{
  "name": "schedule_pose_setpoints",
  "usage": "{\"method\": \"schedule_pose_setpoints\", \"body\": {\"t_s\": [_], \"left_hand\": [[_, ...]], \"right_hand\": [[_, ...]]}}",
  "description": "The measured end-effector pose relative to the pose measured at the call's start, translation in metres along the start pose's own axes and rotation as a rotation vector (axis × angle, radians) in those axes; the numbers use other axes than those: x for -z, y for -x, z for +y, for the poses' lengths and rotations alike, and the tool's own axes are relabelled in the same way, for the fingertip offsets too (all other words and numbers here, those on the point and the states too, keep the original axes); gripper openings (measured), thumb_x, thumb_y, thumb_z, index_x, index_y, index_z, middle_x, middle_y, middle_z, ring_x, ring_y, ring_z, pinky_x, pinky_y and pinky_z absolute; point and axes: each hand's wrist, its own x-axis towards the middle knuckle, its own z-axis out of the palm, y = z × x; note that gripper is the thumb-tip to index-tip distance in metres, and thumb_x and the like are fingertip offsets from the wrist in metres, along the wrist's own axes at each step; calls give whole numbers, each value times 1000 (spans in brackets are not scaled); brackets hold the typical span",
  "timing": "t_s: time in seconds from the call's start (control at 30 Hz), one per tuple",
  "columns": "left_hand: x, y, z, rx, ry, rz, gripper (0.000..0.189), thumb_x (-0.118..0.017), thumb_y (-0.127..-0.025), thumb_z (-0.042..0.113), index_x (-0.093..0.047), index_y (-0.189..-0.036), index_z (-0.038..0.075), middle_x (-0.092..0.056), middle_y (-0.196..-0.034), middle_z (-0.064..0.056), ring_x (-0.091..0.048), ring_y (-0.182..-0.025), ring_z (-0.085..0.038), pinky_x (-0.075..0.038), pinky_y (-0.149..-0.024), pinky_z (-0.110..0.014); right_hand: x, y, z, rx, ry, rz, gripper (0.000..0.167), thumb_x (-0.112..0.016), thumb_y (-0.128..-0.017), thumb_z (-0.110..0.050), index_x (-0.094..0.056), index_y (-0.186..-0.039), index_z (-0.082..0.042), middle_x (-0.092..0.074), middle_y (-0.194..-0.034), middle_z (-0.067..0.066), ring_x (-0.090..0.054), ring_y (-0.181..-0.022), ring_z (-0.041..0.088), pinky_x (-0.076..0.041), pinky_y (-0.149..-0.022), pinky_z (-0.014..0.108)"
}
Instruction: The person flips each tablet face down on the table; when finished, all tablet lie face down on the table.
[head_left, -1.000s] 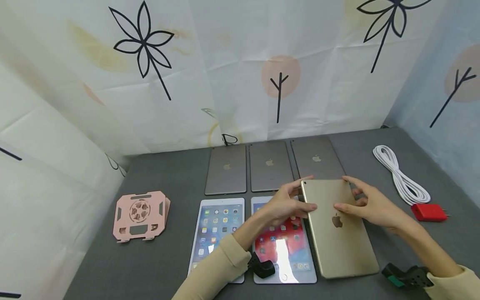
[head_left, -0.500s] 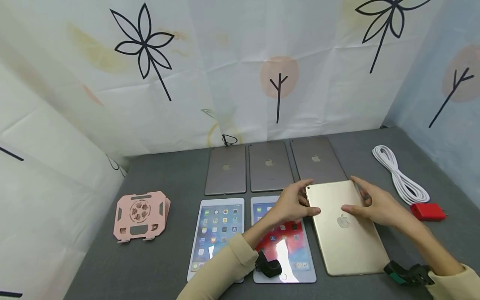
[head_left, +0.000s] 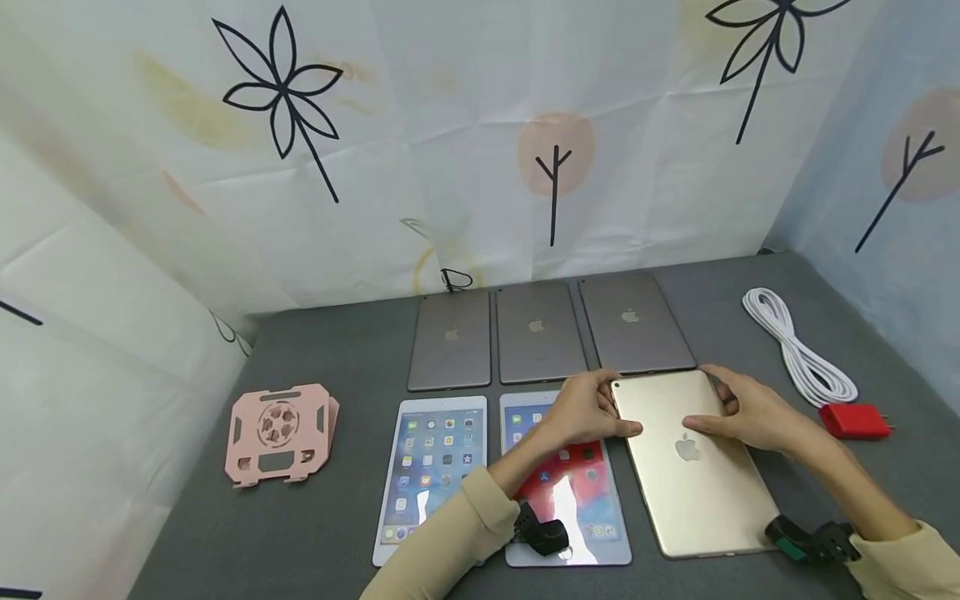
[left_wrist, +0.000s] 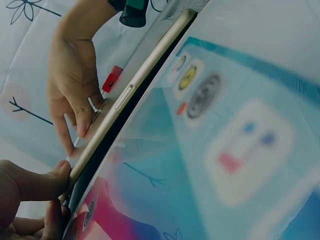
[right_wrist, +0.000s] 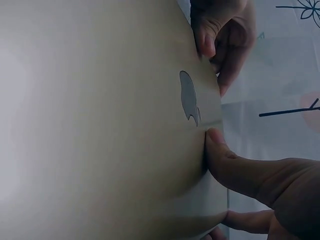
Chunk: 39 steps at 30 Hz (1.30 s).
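A gold tablet lies back side up at the right end of the front row, its apple logo facing up. My left hand pinches its upper left edge, thumb on the back and fingers at the side. The right hand holds the upper right corner, with its thumb pressed on the back just by the logo. In the left wrist view the gold tablet's edge stands slightly raised above the dark surface. Left of it, a tablet with a red-and-blue lit screen lies partly under my left forearm.
Another lit white tablet lies further left. Three grey tablets lie face down in the back row. A pink folding stand is at the far left. A coiled white cable and red charger sit at the right.
The gold tablet has shifted right and slightly toward me, out from beside the lit tablet, with both hands moving along. In the last half second it has barely moved.
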Motion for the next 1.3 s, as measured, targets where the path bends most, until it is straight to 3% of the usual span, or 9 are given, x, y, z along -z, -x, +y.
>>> {"method": "schedule_pose_setpoints", "body": {"t_s": [0.17,0.37,0.57,0.7,0.87,1.07,1.3], "left_hand": [[0,-2,2,-34,-160,-25,72,-89,-80,25,-58,-140,-1,-64,-74,4,-51,-61,6,-45,-66,-9],[0,-5,2,-10,-230,-29,70,-87,-81,28,-59,-140,2,-68,-87,0,-52,-64,2,-43,-63,-11],[-2,-7,5,0,-357,-11,71,-86,-80,38,-62,-140,7,-66,-111,-5,-48,-85,-4,-40,-69,-12],[-3,-7,7,20,-379,-5,72,-85,-81,41,-61,-141,9,-61,-123,-6,-50,-97,-7,-42,-73,-12],[-2,-6,7,-19,-382,-1,72,-86,-81,38,-61,-140,7,-55,-135,-11,-55,-114,-12,-48,-83,-14],[-1,-6,6,-45,-382,-15,72,-86,-81,39,-61,-140,6,-59,-129,-10,-47,-90,-6,-41,-69,-13],[-1,-7,4,-63,-383,-3,71,-86,-80,39,-62,-139,7,-60,-125,-9,-44,-86,-5,-38,-69,-12]], "right_hand": [[0,-3,3,28,-1,-12,97,-84,-85,-34,-31,-146,21,-45,-105,22,-46,-93,29,-44,-74,37],[-3,-6,4,20,-13,-22,96,-83,-86,-33,-30,-145,22,-45,-107,25,-47,-95,32,-46,-76,38],[-1,-8,6,-3,-22,-36,97,-83,-86,-36,-30,-145,21,-44,-112,28,-47,-98,35,-48,-79,41],[0,-9,7,-4,-17,-34,97,-84,-86,-36,-31,-144,20,-45,-114,29,-48,-99,37,-48,-80,43],[0,-10,6,6,-15,-25,96,-85,-84,-34,-33,-143,21,-45,-113,30,-49,-99,37,-48,-80,44],[0,-10,6,2,-7,-9,97,-87,-82,-33,-33,-144,19,-46,-112,29,-49,-97,36,-47,-77,41],[0,-12,7,22,-8,2,92,-88,-80,-31,-39,-142,17,-47,-112,29,-51,-97,36,-48,-78,42]]}}
